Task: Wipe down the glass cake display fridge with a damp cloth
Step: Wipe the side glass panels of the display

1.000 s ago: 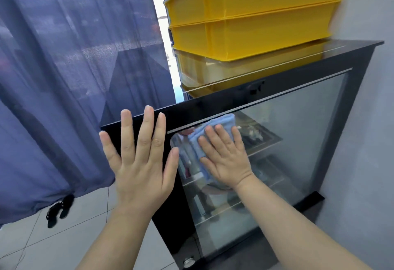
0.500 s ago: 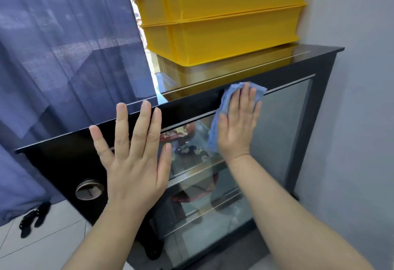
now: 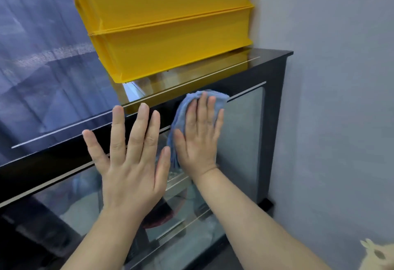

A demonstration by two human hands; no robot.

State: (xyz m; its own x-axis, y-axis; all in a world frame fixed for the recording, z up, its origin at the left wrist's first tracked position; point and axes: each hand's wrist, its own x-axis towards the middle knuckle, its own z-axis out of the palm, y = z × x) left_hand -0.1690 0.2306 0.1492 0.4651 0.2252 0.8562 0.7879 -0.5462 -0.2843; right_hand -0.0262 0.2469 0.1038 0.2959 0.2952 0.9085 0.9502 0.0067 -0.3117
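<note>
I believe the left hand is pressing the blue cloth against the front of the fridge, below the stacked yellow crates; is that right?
Not quite: the head view shows the right hand pressing the blue cloth against the front of the fridge, below the stacked yellow crates. The left hand is spread open and holds nothing.

Stacked yellow crates point(image 3: 170, 56) were set directly on the glossy black top of the display fridge point(image 3: 275, 103), reflected in it; shelf contents inside were blurred.
</note>
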